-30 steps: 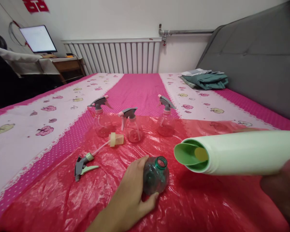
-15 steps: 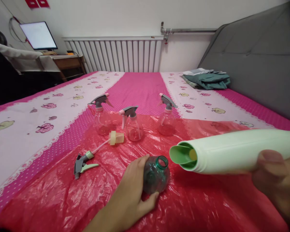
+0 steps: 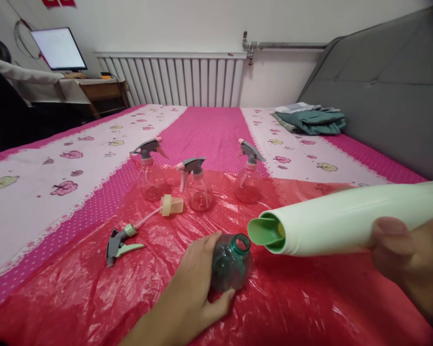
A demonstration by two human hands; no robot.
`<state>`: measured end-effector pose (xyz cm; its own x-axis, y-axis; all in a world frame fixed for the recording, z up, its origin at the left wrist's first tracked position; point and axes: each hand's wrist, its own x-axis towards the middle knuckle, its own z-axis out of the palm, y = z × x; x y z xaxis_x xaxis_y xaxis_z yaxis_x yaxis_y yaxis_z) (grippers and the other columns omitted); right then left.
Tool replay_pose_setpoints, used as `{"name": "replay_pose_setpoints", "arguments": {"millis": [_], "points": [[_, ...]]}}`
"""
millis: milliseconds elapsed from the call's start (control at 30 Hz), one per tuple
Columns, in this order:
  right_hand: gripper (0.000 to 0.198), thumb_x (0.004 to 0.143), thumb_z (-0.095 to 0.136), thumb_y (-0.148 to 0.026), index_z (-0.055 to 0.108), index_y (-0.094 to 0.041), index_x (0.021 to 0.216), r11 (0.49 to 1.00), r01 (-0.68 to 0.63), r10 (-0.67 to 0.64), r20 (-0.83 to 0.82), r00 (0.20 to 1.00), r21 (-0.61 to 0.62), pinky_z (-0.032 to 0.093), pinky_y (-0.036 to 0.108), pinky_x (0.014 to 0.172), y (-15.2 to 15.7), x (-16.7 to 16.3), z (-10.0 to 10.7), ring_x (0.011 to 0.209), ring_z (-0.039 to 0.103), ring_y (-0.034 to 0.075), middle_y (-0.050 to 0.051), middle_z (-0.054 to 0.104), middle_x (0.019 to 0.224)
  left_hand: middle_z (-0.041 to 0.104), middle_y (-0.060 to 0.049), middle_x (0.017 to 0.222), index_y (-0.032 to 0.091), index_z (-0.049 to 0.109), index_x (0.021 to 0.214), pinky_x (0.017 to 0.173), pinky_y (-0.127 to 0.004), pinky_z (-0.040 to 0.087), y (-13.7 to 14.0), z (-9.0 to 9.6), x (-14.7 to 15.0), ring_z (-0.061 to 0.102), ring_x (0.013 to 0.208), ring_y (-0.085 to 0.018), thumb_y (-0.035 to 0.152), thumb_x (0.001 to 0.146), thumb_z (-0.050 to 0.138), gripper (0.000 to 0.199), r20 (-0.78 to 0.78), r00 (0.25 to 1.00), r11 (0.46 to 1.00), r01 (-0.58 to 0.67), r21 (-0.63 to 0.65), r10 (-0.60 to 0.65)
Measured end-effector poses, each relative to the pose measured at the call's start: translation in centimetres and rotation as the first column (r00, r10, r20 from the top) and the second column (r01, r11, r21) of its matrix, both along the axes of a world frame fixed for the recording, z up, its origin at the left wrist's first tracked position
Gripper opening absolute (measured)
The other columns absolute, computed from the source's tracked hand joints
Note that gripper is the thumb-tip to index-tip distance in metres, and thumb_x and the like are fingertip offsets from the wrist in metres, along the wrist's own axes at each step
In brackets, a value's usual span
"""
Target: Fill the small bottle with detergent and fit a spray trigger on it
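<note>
My left hand is wrapped around a dark green see-through spray bottle with its neck open, tilted a little to the right on red plastic sheeting. In my right hand is a pale green refill bottle, tipped almost flat, its green spout close beside the small bottle's mouth. No liquid shows leaving the spout. To the left lies a loose trigger sprayer, its tube running into a yellowish cap-like piece.
Three clear spray bottles with grey-and-pink triggers stand behind: left, middle and right. Folded clothes lie near the grey headboard. Beyond the bed, a person's hand rests on a desk by a monitor.
The refill bottle has moved left, bringing its spout nearer the green bottle's mouth. My left hand keeps its hold on the green bottle.
</note>
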<state>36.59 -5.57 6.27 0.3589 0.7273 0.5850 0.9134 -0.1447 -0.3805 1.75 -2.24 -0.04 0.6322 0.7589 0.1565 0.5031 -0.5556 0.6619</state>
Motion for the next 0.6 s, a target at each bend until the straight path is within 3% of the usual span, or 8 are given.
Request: {"name": "replay_pose_setpoints", "arguments": {"millis": [167, 267, 467, 600], "points": [[0.092, 0.066, 0.005, -0.112, 0.033, -0.029, 0.041, 1.0, 0.009, -0.01, -0.045, 0.999, -0.025, 0.033, 0.039, 0.047, 1.6, -1.3, 1.3, 0.039, 0.038, 0.02, 0.012, 0.04, 0.042, 0.049, -0.015, 0.153, 0.035, 0.016, 0.157, 0.112, -0.07, 0.047, 0.0, 0.1, 0.0, 0.054, 0.137, -0.042, 0.025, 0.09, 0.068, 0.085, 0.006, 1.0, 1.0, -0.001, 0.023, 0.0], [0.092, 0.062, 0.003, -0.114, 0.03, -0.029, 0.039, 0.999, -0.002, 0.001, -0.041, 0.999, -0.038, 0.029, 0.037, 0.043, 2.4, -1.1, 1.3, 0.037, 0.038, 0.02, 0.012, 0.038, 0.04, 0.051, -0.015, 0.152, 0.035, 0.017, 0.158, 0.111, -0.068, 0.048, 0.0, 0.0, 0.0, 0.055, 0.136, -0.041, 0.024, 0.089, 0.069, 0.087, 0.011, 1.0, 0.999, -0.008, 0.031, 0.008], [0.089, 0.083, 0.012, -0.102, 0.035, -0.026, 0.044, 0.996, -0.085, 0.085, 0.008, 0.996, 0.0, 0.034, 0.036, 0.047, 2.1, 0.5, -0.3, 0.041, 0.038, 0.018, 0.009, 0.041, 0.043, 0.054, -0.013, 0.15, 0.035, 0.022, 0.157, 0.111, -0.065, 0.05, 0.0, 0.2, 0.0, 0.057, 0.134, -0.039, 0.022, 0.086, 0.071, 0.087, 0.032, 0.999, 0.999, -0.027, 0.032, 0.026], [0.087, 0.092, 0.011, -0.092, 0.048, -0.023, 0.054, 0.998, -0.068, 0.068, 0.122, 0.99, -0.009, 0.039, 0.037, 0.052, 1.8, 1.4, -1.6, 0.054, 0.054, 0.023, 0.012, 0.053, 0.056, 0.053, -0.015, 0.148, 0.035, 0.018, 0.157, 0.107, -0.065, 0.052, 0.1, 0.1, 0.0, 0.058, 0.131, -0.04, 0.024, 0.087, 0.072, 0.089, 0.009, 1.0, 1.0, -0.009, 0.009, 0.009]]}}
